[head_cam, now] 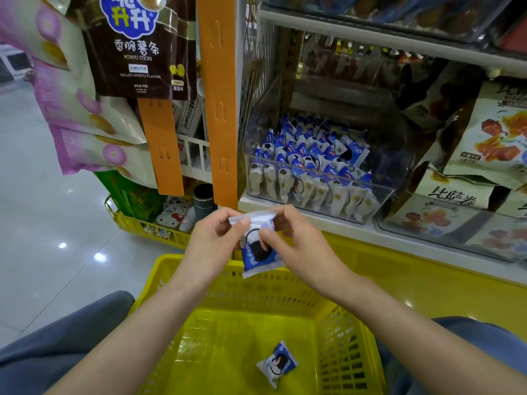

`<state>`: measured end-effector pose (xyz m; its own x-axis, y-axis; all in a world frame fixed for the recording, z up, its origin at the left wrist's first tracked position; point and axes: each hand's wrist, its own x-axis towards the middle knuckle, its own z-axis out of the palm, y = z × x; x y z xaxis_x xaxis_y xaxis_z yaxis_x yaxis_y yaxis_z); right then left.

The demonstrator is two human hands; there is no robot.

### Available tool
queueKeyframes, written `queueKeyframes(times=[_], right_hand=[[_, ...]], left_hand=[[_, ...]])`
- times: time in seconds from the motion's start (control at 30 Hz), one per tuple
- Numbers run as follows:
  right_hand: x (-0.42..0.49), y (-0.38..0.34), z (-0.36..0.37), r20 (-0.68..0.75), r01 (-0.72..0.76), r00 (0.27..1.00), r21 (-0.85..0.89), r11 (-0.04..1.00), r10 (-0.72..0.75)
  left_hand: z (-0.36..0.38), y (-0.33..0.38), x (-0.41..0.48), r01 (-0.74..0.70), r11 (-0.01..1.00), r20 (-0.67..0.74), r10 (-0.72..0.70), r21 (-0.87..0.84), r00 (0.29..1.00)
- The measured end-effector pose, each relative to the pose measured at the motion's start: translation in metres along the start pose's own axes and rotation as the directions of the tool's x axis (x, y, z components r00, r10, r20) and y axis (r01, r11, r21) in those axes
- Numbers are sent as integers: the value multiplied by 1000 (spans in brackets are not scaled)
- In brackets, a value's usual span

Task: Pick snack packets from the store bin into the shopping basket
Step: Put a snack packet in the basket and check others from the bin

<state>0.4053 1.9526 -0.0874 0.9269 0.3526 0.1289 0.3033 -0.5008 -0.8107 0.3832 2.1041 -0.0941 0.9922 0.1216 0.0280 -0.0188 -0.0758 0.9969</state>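
We hold one blue-and-white cookie snack packet (261, 246) above the yellow plastic shopping basket (346, 337), left hand (212, 246) and right hand (296, 246) pinching its top edge, thumbs and forefingers closed on it, a second identical packet (277, 364) lying on the basket floor, clear plastic store bin (379, 199) on the shelf holding many more

- Basket (346, 346): yellow plastic lattice, smooth, glossy.
- Bin (322, 173): clear hard plastic, shiny, glare on the front wall.
- Packets (308, 155): blue-and-white film, glossy, crinkled at the seals.
- Held packet (258, 249): same film, sealed end translucent.
- Floor (42, 223): pale tile, polished, mirroring lamps.
- Strips (219, 109): orange, smooth, matt, plastic by the look.
- Mesh (256, 67): thin metal wire, dull.
- Trousers (57, 337): grey cloth, matt.
- Bag (142, 52): dark printed film, glossy.
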Motion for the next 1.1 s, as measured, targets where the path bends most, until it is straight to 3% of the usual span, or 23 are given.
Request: queueKeyframes(times=[0.17,0.33,0.4,0.5,0.57,0.63,0.7,0.8,0.9,0.97,1.1], right_hand=[[-1,-5,0,-51,65,996,-17,998,-66],[-5,-8,-3,-58,290,943,-346,892,-329],[-5,-9,-5,-65,270,948,-359,894,-312],[0,-6,-7,-164,165,964,-239,957,-208],[3,-5,-10,-254,112,955,-158,981,-150],[2,-6,-11,-302,113,945,-71,991,-130],[-3,-6,-9,-250,183,949,-48,982,-189],[-13,-4,-3,-80,317,939,-179,931,-335],[-15,0,2,17,372,924,-264,890,-381],[-15,-2,5,-17,291,954,-195,936,-300],[-9,-3,5,-119,-33,992,23,999,35]], left_hand=[[5,4,-3,3,999,60,-6,50,998],[5,7,0,70,997,80,-73,42,994],[6,7,-1,77,996,74,-81,47,994],[6,-1,0,70,987,-43,-65,145,997],[5,-3,2,155,971,-25,-153,180,988],[5,1,5,362,931,102,-366,51,925],[3,3,6,497,862,206,-470,-101,858],[0,1,8,466,834,250,-404,-294,880],[0,0,7,354,873,188,-306,-335,933],[2,1,8,298,905,119,-274,-304,954],[5,1,8,274,927,48,-271,-254,961]])
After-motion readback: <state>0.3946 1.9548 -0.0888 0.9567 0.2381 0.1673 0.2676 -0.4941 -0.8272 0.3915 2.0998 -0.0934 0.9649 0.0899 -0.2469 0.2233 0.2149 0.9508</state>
